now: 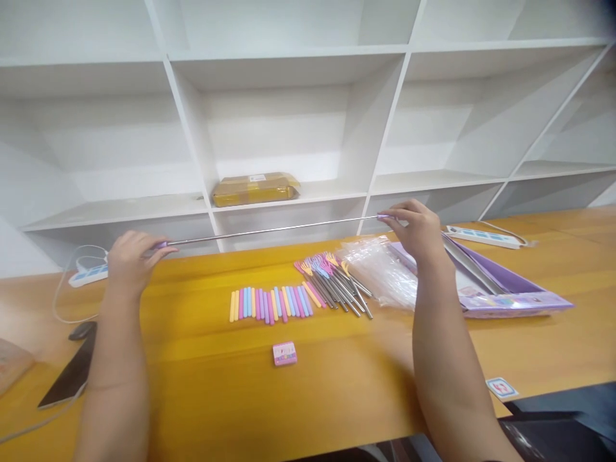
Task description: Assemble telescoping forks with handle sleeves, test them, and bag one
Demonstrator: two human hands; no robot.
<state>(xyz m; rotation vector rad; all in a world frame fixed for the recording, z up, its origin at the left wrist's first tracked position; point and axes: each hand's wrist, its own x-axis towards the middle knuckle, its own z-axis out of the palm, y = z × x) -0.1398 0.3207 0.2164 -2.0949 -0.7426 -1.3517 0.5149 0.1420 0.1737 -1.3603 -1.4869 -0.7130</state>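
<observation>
Rod up off worktop, long axis L–R, approx. horiz., L hand pinching one end, R hand pinching the other.

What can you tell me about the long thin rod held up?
The rod is straight, silvery and metal-looking, seemingly thicker toward its left end, with a small purple piece at each end. It is held before the white shelves, nearly level, its right end slightly higher in view. The left hand pinches one end, the right hand the other.
</observation>
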